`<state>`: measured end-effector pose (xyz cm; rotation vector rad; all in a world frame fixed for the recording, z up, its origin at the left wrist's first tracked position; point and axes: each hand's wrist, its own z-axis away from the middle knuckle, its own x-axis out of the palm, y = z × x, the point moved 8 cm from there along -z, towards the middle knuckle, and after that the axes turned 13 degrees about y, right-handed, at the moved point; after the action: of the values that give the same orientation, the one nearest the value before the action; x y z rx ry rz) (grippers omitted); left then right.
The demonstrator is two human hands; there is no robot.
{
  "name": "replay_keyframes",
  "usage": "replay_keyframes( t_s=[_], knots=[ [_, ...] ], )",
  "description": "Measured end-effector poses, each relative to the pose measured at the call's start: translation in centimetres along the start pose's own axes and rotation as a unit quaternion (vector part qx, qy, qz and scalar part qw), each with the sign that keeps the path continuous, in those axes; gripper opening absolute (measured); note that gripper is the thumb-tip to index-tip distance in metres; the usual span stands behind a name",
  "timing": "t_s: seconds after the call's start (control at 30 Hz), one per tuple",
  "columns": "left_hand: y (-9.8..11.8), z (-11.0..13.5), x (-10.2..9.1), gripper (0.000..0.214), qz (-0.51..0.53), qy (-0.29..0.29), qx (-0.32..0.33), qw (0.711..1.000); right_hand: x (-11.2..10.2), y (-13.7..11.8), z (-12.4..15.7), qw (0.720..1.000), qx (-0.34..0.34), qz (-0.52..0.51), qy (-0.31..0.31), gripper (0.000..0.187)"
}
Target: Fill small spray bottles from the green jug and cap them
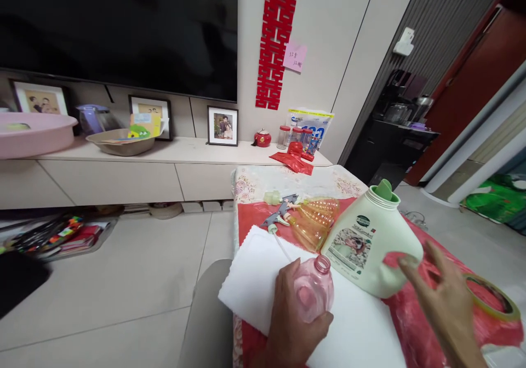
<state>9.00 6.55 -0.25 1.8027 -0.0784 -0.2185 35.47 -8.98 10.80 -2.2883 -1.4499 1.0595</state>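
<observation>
Pink bottle (pixel 314 288) between thumb (pixel 321 324) and fingers (pixel 284 284) of the left hand (pixel 291 324)

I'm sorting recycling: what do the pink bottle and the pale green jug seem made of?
Pink bottle: probably clear, glossy plastic; see-through with bright highlights, though glass isn't ruled out. Pale green jug: most likely opaque, satin plastic, from its soft sheen and moulded shape.

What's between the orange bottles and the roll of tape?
In the head view, the pale green jug stands between the orange bottles and the roll of tape, with the open right hand nearer the tape.
</observation>
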Motion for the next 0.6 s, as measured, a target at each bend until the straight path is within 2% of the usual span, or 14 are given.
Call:
replay_keyframes(
  t_s=[0.07, 0.1, 0.17, 0.23, 0.3, 0.33, 0.37, 0.5, 0.6],
  knots=[
    [-0.1, -0.3, -1.0, 0.086, -0.002, 0.019, -0.017, 1.000, -2.3, -1.9, 1.3, 0.996, -0.051, -0.002, 0.080, 0.064],
    [-0.2, -0.4, -1.5, 0.085, -0.003, 0.025, -0.023, 0.999, -2.6, -3.1, 2.2, 0.993, -0.076, -0.034, 0.084, 0.053],
    [-0.1, -0.7, -2.7, 0.084, -0.005, 0.036, -0.025, 0.999, -1.7, -6.5, 4.1, 0.981, -0.153, -0.122, 0.022, 0.028],
    [0.1, -1.1, -4.2, 0.083, -0.010, 0.055, -0.018, 0.998, 1.3, -9.9, 6.3, 0.955, -0.207, -0.184, -0.109, 0.016],
    [0.4, -1.4, -5.7, 0.082, -0.012, 0.079, -0.011, 0.997, 5.3, -12.5, 8.1, 0.930, -0.194, -0.203, -0.237, 0.019],
    [0.4, -1.5, -6.3, 0.081, -0.012, 0.090, -0.012, 0.996, 7.7, -13.4, 8.9, 0.921, -0.178, -0.180, -0.297, 0.023],
    [0.4, -1.6, -6.9, 0.080, -0.010, 0.099, -0.019, 0.995, 9.7, -14.4, 9.5, 0.914, -0.177, -0.161, -0.329, 0.023],
    [-0.1, -1.9, -8.6, 0.080, 0.010, 0.130, -0.053, 0.990, 17.0, -17.8, 10.8, 0.901, -0.186, -0.086, -0.382, 0.013],
    [-0.4, -2.0, -9.3, 0.080, 0.012, 0.147, -0.056, 0.987, 20.9, -19.4, 11.8, 0.903, -0.174, -0.011, -0.391, 0.032]
  ],
)
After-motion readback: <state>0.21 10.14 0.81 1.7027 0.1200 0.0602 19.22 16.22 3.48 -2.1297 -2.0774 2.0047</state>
